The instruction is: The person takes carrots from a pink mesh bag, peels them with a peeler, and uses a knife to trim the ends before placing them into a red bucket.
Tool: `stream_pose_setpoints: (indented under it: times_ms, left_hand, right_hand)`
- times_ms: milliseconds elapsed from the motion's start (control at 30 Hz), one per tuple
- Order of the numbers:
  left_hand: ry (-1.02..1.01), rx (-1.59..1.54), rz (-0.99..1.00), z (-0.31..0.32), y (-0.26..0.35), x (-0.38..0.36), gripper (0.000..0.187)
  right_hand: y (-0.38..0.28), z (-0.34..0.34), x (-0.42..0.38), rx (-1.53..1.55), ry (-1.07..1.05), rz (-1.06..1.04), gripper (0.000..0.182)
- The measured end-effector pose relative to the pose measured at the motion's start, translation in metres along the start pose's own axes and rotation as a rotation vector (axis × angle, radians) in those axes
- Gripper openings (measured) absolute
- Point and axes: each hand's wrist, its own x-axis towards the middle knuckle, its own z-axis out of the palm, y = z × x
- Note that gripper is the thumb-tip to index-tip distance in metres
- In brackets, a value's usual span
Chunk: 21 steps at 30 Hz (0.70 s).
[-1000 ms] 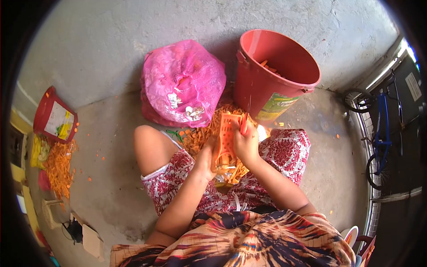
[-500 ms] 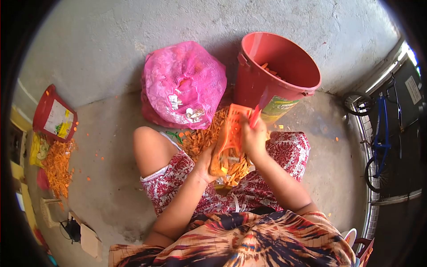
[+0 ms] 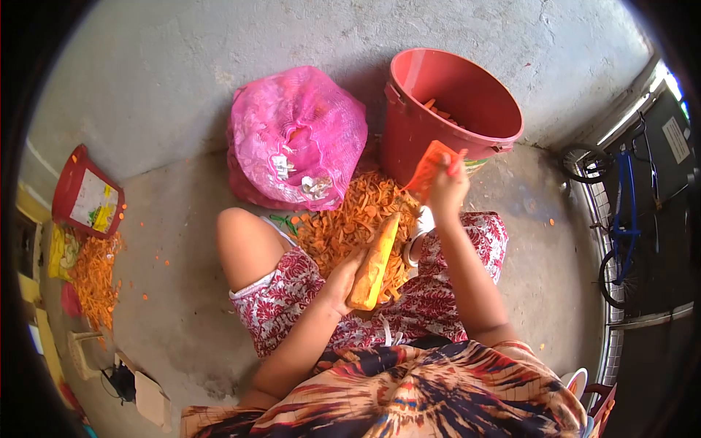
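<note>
My left hand (image 3: 346,281) is wrapped around a thick, pale orange carrot (image 3: 374,266), tilted with its narrow end up and away from me. To its right and higher up, my right hand (image 3: 447,191) grips an orange plastic grater (image 3: 425,172), a flat plate with holes, plus a red part whose kind I cannot make out. The grater is apart from the carrot, in front of the red bucket. Between my legs lies a heap of orange peelings (image 3: 343,219), beneath and beyond the carrot.
Against the wall stand a pink mesh sack (image 3: 296,139), stuffed full, and a tall red bucket (image 3: 409,139) with carrots inside. A smaller red bucket (image 3: 66,182) lies tipped at left beside spilled orange pieces (image 3: 95,277). A blue bicycle (image 3: 621,226) is at right.
My right hand has lifted the grater off the carrot, up and to the right. The carrot is now uncovered in my left hand, which has barely moved.
</note>
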Motion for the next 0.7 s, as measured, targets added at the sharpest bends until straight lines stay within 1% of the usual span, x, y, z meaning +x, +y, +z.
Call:
stream_pose_setpoints:
  times_ms: [33,100,133,167,233,300,333,367,400,433,500,567,600,633,700]
  left_hand:
    - [-0.013,-0.029,0.021,-0.006,0.003,0.003,0.039]
    - [-0.035,-0.106,0.061,-0.016,0.004,0.01,0.039]
    - [0.058,-0.089,0.073,-0.011,0.008,0.008,0.039]
    - [0.059,-0.066,0.076,-0.013,0.011,0.012,0.04]
    - [-0.07,-0.128,0.033,-0.022,0.014,0.02,0.038]
    - [-0.095,-0.188,0.041,-0.017,0.014,0.026,0.036]
    - [-0.104,-0.216,0.043,-0.014,0.014,0.028,0.035]
    - [-0.057,-0.216,0.063,-0.009,0.015,0.028,0.034]
    - [-0.012,-0.217,0.083,0.0,0.016,0.025,0.032]
    - [0.033,-0.218,0.102,0.006,0.017,0.023,0.03]
    - [0.036,-0.185,0.102,0.009,0.017,0.02,0.032]
    - [0.053,-0.122,0.11,0.014,0.016,0.017,0.033]
    - [0.037,-0.106,0.098,0.013,0.014,0.016,0.034]
    - [0.018,-0.089,0.091,0.009,0.012,0.015,0.035]
    - [-0.035,-0.048,0.086,0.002,0.014,0.015,0.037]
  right_hand:
    - [-0.006,-0.003,0.01,0.119,0.042,0.106,0.018]
    - [-0.027,-0.008,0.009,0.171,-0.004,0.132,0.02]
    - [-0.034,-0.01,0.003,0.194,-0.028,0.149,0.022]
    - [-0.028,-0.008,-0.006,0.282,-0.1,0.246,0.017]
    - [-0.058,-0.004,-0.033,0.28,-0.178,0.302,0.017]
    - [-0.077,-0.004,-0.058,0.296,-0.293,0.386,0.017]
    - [-0.072,0.0,-0.068,0.223,-0.298,0.201,0.018]
    - [-0.066,0.003,-0.076,0.147,-0.3,0.014,0.019]
    - [-0.074,0.001,-0.082,0.073,-0.335,0.029,0.02]
    - [-0.068,0.002,-0.086,-0.019,-0.368,0.027,0.022]
    - [-0.062,0.003,-0.09,-0.063,-0.338,-0.092,0.021]
    - [-0.063,0.003,-0.086,-0.029,-0.311,-0.072,0.02]
    - [-0.064,0.004,-0.082,-0.012,-0.297,-0.062,0.02]
    - [-0.058,0.006,-0.073,-0.072,-0.268,-0.09,0.018]
    - [-0.038,0.016,-0.065,-0.103,-0.263,-0.132,0.017]
